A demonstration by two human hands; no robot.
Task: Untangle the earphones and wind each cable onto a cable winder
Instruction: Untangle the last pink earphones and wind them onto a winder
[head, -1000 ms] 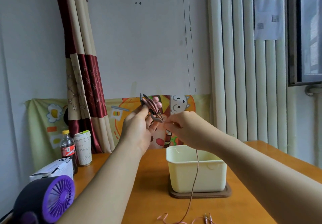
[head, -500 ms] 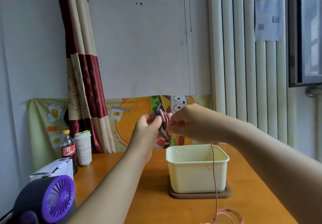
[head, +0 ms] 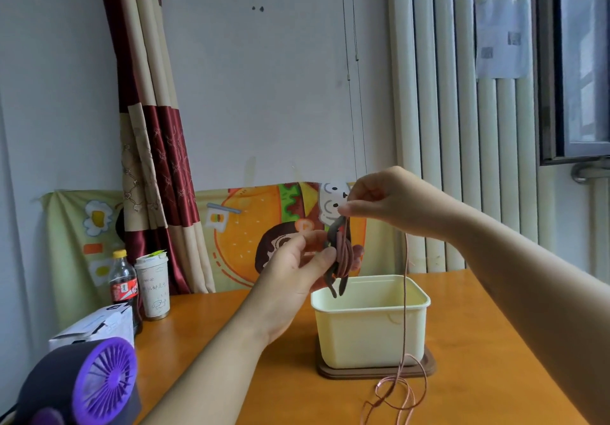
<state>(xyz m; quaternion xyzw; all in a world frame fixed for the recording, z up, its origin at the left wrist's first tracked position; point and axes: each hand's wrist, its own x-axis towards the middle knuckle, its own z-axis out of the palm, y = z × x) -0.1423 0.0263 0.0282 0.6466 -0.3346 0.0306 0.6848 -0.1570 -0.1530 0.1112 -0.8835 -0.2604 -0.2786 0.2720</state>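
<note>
Bottle label (head: pixel 123 287): white script on red, unreadable, well left of the left hand (head: pixel 297 272).
Paper cup (head: pixel 153 287): dark handwriting, illegible.

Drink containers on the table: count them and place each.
2. Cola bottle at far left by the curtain; paper cup just right of it. The white box might hide others.

Bare forearms; left hand (head: pixel 290 272), right hand (head: pixel 392 200) (slender fingers (head: pixel 361 208)).
</note>
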